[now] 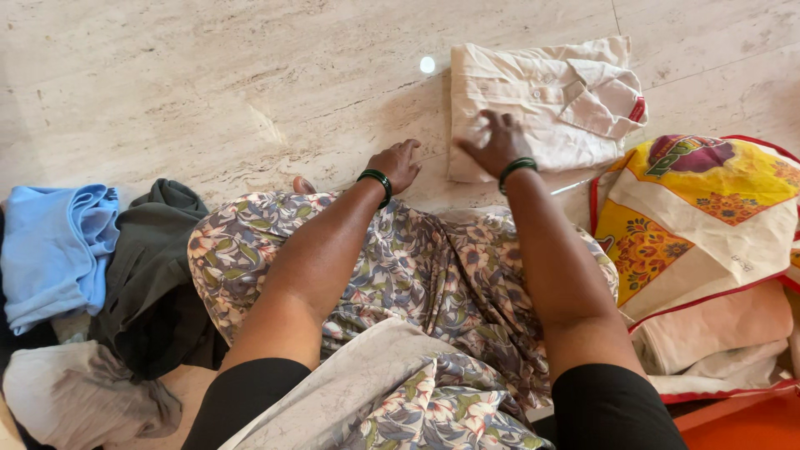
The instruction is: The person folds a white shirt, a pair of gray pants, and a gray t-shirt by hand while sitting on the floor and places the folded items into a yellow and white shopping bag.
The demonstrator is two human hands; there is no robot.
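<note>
A folded cream shirt (542,104) lies flat on the pale stone floor (208,83). The right hand (497,143) rests on the shirt's near left part, fingers spread and flat, gripping nothing. The left hand (396,164) sits on the floor just left of the shirt, fingers loosely curled and empty. Right of the shirt lies a yellow patterned bag (700,217). Well to the left of the shirt lie a blue garment (54,250) and a dark green garment (154,275).

folded shirt (533,108): matt cream cloth; floor (208,83): smooth glossy stone; bag (700,225): shiny printed plastic.
</note>
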